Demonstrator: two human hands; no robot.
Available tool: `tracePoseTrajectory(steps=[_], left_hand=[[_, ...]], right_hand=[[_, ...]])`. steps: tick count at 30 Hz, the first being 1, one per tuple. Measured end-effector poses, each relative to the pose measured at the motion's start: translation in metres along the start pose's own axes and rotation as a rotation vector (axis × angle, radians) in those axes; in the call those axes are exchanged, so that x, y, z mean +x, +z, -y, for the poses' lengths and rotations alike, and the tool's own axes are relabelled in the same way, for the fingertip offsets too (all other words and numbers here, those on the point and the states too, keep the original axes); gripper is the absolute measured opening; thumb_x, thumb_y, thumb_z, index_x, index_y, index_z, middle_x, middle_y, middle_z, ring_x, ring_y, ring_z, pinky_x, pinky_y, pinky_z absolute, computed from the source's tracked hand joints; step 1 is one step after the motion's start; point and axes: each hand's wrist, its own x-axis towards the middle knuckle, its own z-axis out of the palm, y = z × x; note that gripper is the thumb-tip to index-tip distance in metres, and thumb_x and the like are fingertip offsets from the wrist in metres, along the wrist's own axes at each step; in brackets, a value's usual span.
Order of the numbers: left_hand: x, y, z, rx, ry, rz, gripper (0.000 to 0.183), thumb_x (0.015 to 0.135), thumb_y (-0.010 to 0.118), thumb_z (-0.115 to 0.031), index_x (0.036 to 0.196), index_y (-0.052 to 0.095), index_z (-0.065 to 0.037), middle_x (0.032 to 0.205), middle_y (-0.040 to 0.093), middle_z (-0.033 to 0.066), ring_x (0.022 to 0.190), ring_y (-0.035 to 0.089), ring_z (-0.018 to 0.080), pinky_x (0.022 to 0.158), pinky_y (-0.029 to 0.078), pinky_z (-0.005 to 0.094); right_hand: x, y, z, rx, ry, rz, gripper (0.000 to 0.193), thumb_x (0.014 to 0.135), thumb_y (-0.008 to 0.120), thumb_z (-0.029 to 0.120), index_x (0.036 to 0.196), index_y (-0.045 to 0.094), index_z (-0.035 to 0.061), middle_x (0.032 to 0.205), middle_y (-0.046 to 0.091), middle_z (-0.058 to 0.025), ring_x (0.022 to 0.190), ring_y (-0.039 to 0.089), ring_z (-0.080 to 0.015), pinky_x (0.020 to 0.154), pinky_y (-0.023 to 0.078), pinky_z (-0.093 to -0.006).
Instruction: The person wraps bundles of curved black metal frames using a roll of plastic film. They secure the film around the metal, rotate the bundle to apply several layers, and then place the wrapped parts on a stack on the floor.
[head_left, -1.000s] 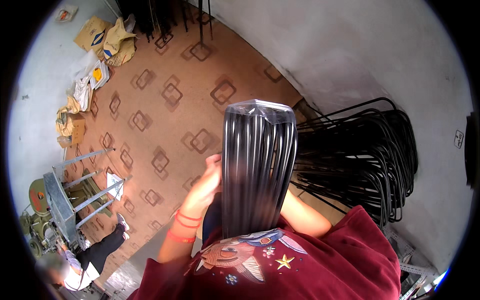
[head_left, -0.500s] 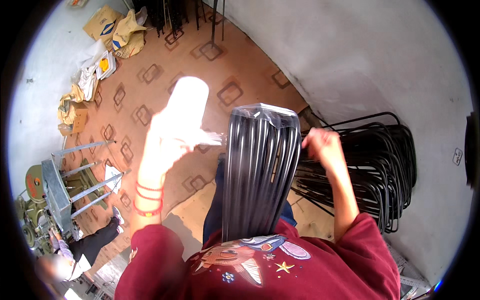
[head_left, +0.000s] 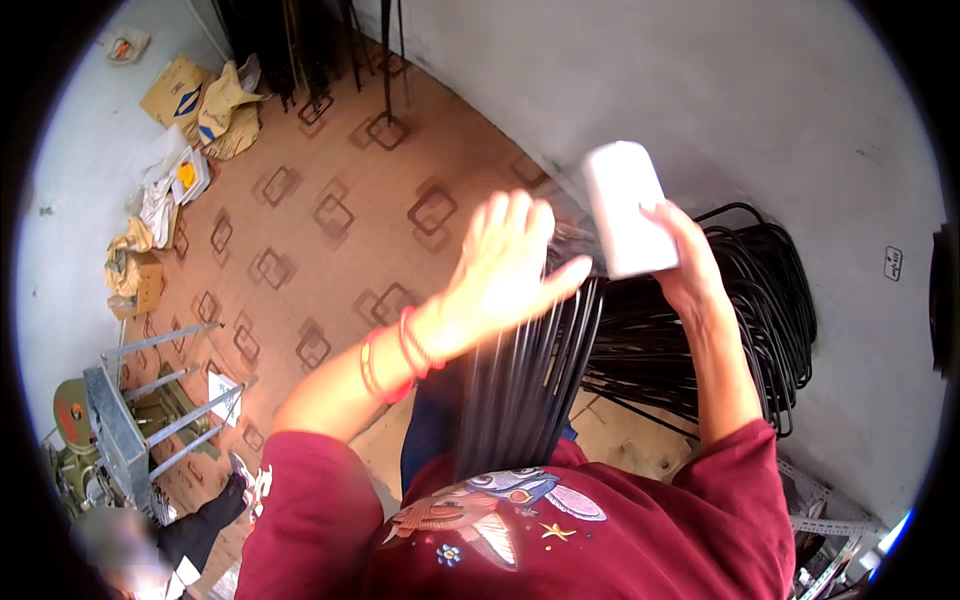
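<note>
A bundle of black metal tubes (head_left: 525, 385) stands upright against my body, with clear plastic film (head_left: 574, 246) around its upper end. My left hand (head_left: 505, 262) reaches across the top of the bundle, fingers stretched out and thumb apart, at the film; exact contact is blurred. To the right of the bundle's top, my right hand (head_left: 690, 255) grips a white roll of plastic film (head_left: 628, 205). The roll is tilted and overexposed, so its surface detail is lost.
A pile of bent black tube frames (head_left: 770, 310) lies by the right wall. A grey metal stand (head_left: 118, 425) is at the left, near another person (head_left: 190, 530). Cardboard and paper packaging (head_left: 180, 95) sits along the left wall.
The white roll has gone from my left hand, left of the bundle, to my right hand on its right. My left hand has moved right, over the bundle's top. The view has shifted slightly.
</note>
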Motion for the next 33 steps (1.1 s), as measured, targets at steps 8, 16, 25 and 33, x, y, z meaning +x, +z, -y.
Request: tracePoseTrajectory(steps=[8,16,25,33], left_hand=[[-0.068,0.041,-0.008,-0.410,-0.151,0.077,0.039,0.090,0.042,-0.021,0.127,0.036,-0.010,0.138,0.026,0.0139,0.132,0.018,0.0301,0.107,0.009,0.0490],[-0.117,0.069,0.003,-1.868,-1.021,0.209,0.034,0.089,0.050,-0.031,0.106,0.056,-0.002,0.097,0.059,0.0039,0.086,0.056,0.0123,0.077,0.049,0.0270],[-0.144,0.054,0.063,-1.281,-0.548,-0.077,0.029,0.081,0.058,-0.010,0.107,0.053,0.000,0.102,0.059,0.0078,0.092,0.057,0.0133,0.075,0.050,0.0241],[-0.119,-0.041,0.003,-0.994,-0.498,-0.161,0.062,0.079,0.062,-0.038,0.121,0.042,0.003,0.112,0.053,0.0094,0.104,0.051,0.0166,0.090,0.041,0.0307]], right_hand=[[-0.039,-0.099,-0.184,0.178,0.432,-0.035,0.049,0.076,0.063,0.032,0.113,0.052,0.0013,0.096,0.062,-0.0078,0.082,0.061,-0.0169,0.072,0.050,-0.0328],[-0.033,0.004,-0.185,0.614,0.709,0.249,0.033,0.091,0.046,0.029,0.100,0.059,0.0008,0.081,0.064,-0.0083,0.061,0.062,-0.0144,0.051,0.053,-0.0259],[-0.030,-0.034,-0.168,-0.003,0.247,-0.027,0.029,0.081,0.056,0.020,0.107,0.056,0.0067,0.084,0.058,-0.0008,0.074,0.053,-0.0096,0.066,0.044,-0.0274],[-0.079,0.057,-0.079,-0.458,-0.550,0.182,0.017,0.086,0.053,0.016,0.093,0.059,0.0015,0.085,0.052,-0.0048,0.077,0.051,-0.0116,0.066,0.043,-0.0270]])
